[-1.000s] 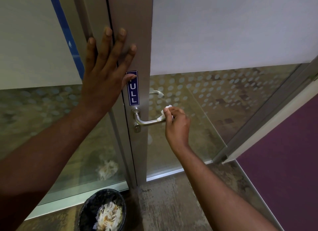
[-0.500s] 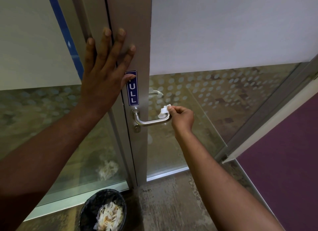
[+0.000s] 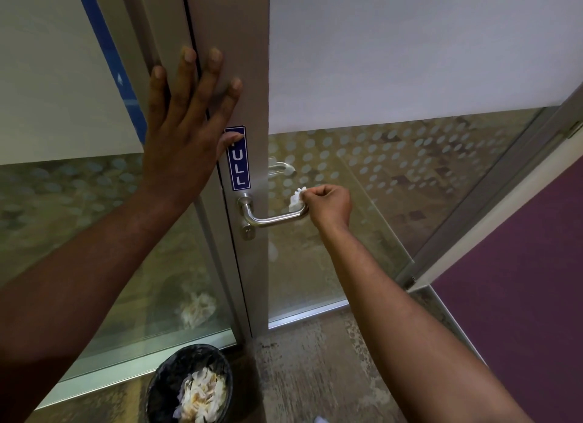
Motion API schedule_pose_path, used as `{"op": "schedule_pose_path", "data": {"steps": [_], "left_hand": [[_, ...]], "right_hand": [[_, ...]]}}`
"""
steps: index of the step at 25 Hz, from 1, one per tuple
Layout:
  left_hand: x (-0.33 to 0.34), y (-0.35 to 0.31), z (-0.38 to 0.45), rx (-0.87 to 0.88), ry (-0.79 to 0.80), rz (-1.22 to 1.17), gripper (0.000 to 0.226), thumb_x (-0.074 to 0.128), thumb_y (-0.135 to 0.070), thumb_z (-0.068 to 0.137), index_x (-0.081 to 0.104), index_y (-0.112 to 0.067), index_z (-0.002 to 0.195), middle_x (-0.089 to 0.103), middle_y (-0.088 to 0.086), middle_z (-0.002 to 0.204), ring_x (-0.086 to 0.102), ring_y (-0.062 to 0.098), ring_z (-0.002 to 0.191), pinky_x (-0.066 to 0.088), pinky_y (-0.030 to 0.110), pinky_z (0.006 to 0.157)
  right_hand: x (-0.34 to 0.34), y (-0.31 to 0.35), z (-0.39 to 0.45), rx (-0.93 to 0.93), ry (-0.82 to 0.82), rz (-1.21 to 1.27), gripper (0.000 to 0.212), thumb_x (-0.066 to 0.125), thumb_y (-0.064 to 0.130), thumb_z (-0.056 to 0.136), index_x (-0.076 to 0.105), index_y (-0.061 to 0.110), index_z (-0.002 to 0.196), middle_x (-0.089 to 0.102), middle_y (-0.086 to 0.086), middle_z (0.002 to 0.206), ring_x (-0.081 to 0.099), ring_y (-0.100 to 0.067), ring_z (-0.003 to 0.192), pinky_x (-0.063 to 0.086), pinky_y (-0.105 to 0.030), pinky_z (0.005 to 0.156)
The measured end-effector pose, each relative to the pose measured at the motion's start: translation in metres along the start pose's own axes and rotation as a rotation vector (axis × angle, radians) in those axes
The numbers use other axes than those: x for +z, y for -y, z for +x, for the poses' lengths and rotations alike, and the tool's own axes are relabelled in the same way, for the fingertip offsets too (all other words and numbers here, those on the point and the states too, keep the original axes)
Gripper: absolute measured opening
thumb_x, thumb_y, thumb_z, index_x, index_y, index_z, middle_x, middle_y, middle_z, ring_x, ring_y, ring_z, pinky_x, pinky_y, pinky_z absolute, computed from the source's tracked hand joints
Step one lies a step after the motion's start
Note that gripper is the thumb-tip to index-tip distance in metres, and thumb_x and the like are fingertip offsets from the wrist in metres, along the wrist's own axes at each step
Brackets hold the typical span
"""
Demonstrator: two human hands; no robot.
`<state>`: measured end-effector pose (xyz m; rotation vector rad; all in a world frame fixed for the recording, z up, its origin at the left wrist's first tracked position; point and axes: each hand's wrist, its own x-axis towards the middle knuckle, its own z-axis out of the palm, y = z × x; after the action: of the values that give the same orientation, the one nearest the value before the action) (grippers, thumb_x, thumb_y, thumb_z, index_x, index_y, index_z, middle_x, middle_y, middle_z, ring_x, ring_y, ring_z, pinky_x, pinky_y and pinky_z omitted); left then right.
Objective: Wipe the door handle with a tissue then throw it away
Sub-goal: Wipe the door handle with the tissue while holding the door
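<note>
A silver lever door handle point(image 3: 268, 218) juts from the grey metal door frame point(image 3: 233, 28) below a blue "PULL" sign point(image 3: 239, 160). My right hand point(image 3: 328, 203) pinches a small crumpled white tissue point(image 3: 296, 198) against the free right end of the handle. My left hand point(image 3: 186, 123) lies flat with fingers spread on the frame above the sign, its thumb covering the sign's top. A black bin point(image 3: 192, 386) holding used tissues stands on the floor at the bottom, left of the door.
The glass door panel point(image 3: 394, 170) has frosted film above and a dotted pattern below; a second handle point(image 3: 282, 167) shows through it. A purple wall point(image 3: 520, 296) rises at the right. The worn floor point(image 3: 315, 359) lies between bin and wall.
My right hand has slid the tissue rightward along the handle to its free end and turned knuckles up. My left hand stays flat on the frame.
</note>
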<state>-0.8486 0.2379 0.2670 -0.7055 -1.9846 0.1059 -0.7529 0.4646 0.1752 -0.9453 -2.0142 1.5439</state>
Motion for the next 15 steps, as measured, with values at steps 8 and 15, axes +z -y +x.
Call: {"op": "schedule_pose_path", "data": {"steps": [8,15], "left_hand": [[0.001,0.0,-0.001,-0.004,0.011,0.015,0.085,0.059,-0.048,0.105,0.015,-0.022,0.173,0.016,0.02,0.179,0.019,0.052,0.16,0.01,0.067,0.128],[0.002,0.0,0.0,0.0,0.011,0.016,0.087,0.059,-0.048,0.104,0.014,-0.022,0.173,0.017,0.02,0.179,0.019,0.052,0.16,0.007,0.066,0.128]], "right_hand": [[-0.015,-0.004,0.007,0.815,0.498,1.03,0.015,0.055,-0.01,0.094,0.062,0.002,0.091,0.06,-0.006,0.075,0.058,-0.02,0.067,0.053,-0.015,0.085],[0.009,-0.033,-0.04,0.704,0.391,1.145,0.027,0.04,-0.003,0.109,0.066,0.003,0.1,0.071,-0.016,0.092,0.077,-0.018,0.056,0.064,-0.025,0.056]]}}
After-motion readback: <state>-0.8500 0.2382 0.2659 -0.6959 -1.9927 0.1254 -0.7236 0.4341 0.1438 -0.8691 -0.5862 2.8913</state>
